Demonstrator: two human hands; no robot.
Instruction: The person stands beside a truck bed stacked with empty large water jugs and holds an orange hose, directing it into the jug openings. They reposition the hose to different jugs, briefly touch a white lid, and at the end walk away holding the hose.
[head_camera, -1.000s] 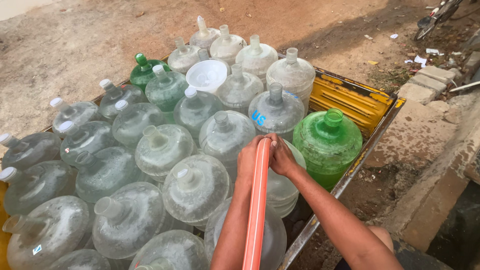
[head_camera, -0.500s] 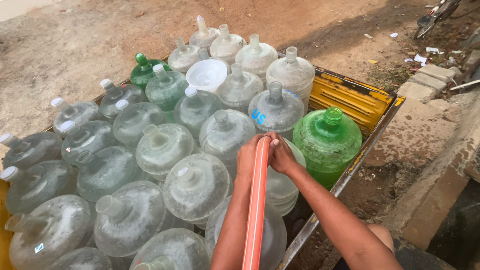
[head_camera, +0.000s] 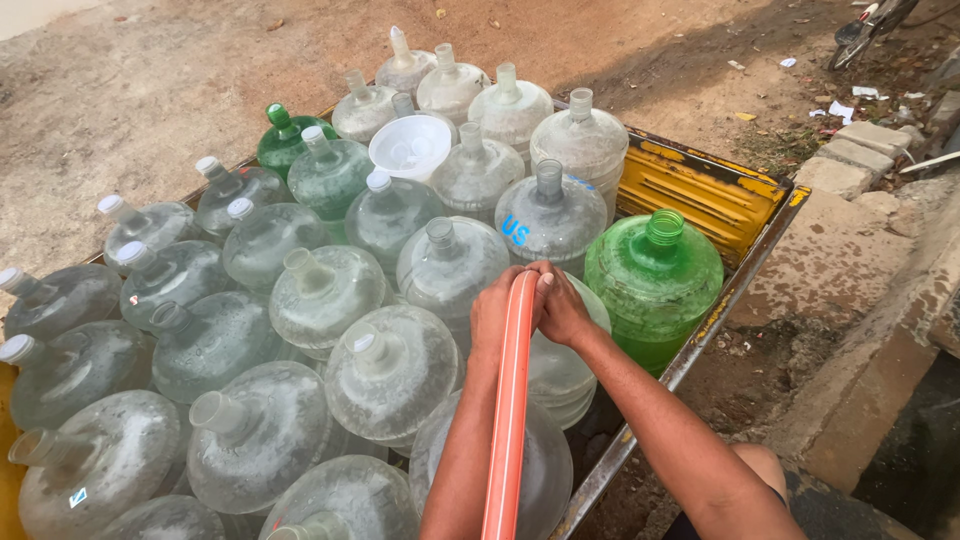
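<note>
An orange hose (head_camera: 508, 420) runs up from the bottom of the view to a clear water jug (head_camera: 562, 368) at the near right of the cart. My left hand (head_camera: 492, 312) and my right hand (head_camera: 562, 305) are both wrapped around the hose's end, pressing it onto the jug's mouth, which is hidden beneath them. A green jug (head_camera: 652, 280) with an open neck stands just right of my hands. Another clear jug (head_camera: 548, 215) stands right behind them.
Several large clear and green jugs fill a yellow metal cart (head_camera: 700, 190). A white funnel (head_camera: 410, 148) rests among the far jugs. Bare dirt lies beyond the cart, stone blocks (head_camera: 850, 160) and a concrete kerb (head_camera: 880, 330) to the right.
</note>
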